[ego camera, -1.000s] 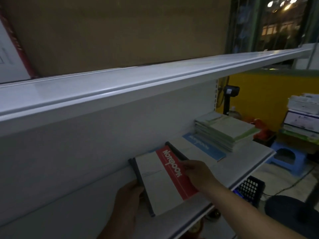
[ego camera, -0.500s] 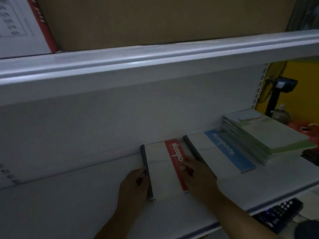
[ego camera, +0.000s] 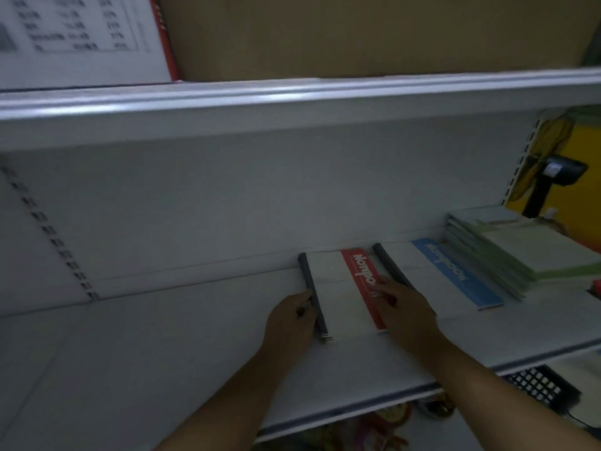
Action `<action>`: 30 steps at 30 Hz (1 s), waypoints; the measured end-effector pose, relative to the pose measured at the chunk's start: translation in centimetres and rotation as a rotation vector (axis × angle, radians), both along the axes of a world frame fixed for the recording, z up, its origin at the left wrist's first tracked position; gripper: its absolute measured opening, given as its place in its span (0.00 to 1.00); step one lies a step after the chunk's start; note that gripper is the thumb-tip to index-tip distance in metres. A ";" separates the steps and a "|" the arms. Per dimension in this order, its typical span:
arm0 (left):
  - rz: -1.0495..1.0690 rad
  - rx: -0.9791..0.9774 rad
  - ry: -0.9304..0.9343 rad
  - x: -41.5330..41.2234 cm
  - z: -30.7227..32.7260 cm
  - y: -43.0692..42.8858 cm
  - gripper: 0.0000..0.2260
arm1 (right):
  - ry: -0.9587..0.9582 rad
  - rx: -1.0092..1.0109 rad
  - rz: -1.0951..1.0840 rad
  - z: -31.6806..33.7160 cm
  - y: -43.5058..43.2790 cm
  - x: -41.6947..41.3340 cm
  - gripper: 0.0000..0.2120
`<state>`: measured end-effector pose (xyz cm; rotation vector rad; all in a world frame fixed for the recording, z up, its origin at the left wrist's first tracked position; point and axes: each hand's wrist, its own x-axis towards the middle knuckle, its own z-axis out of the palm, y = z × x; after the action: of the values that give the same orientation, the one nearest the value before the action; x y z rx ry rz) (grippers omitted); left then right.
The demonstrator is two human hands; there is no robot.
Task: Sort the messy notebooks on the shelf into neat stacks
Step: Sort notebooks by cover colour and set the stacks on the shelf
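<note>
Head view looks down on a white metal shelf (ego camera: 169, 346) with a pale back panel, dimly lit, and a second white shelf board (ego camera: 292, 102) above it carrying a brown cardboard box (ego camera: 357, 34) and a white printed sheet with a red edge (ego camera: 74, 34). Beyond the shelf's end, past the right hand, a yellow wall (ego camera: 582, 148) and a dark device on a stand (ego camera: 559, 170) show.

Between the two hands lies the red-banded notebook (ego camera: 338, 297), flat on the shelf with its dark spine toward the left hand (ego camera: 289, 323). That hand's fingers are curled against the spine, touching it. The right hand (ego camera: 406, 307) lies flat and spread on the cover, over the red band and the notebook's right edge. Neither hand pinches the book; both press on it.

Just beyond the right hand, the blue-banded notebook (ego camera: 439, 275) lies flat, its dark spine touching or nearly touching the red one's right edge. Farther on the same side, a stack of green-covered notebooks (ego camera: 507, 252) overlaps the blue one's far edge.

On the left hand's outer side the shelf runs bare up to a slotted upright strip (ego camera: 48, 236). The shelf's front lip (ego camera: 357, 408) passes under both forearms, and a black mesh basket (ego camera: 540, 385) sits below it near the right forearm.
</note>
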<state>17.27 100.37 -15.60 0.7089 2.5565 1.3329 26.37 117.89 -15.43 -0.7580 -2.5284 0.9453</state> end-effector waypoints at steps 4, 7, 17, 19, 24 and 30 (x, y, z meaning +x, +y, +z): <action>-0.167 -0.192 0.040 -0.1 1.6 -6.1 0.18 | -0.203 0.140 0.015 1.6 -1.0 0.5 0.17; -0.269 -0.595 0.155 -2.3 3.7 -14.5 0.23 | -0.216 0.422 -0.015 3.5 -4.3 -0.5 0.20; 0.282 -0.912 0.375 -3.8 13.8 -45.8 0.26 | -0.236 0.657 0.890 7.2 -39.5 -8.7 0.27; 0.367 -0.922 0.383 -1.7 14.2 -51.7 0.25 | -0.177 0.705 1.014 7.1 -45.8 -8.9 0.28; 0.572 -0.909 0.160 2.1 13.0 -63.7 0.26 | -0.103 0.836 1.210 6.6 -56.6 -9.3 0.26; 0.685 -0.803 0.077 4.6 9.8 -72.1 0.25 | -0.050 0.829 1.314 6.6 -65.7 -12.4 0.25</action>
<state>21.87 28.30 -5.76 -0.2901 3.1437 0.2440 13.96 52.18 -8.87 1.2311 -2.8848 -0.0065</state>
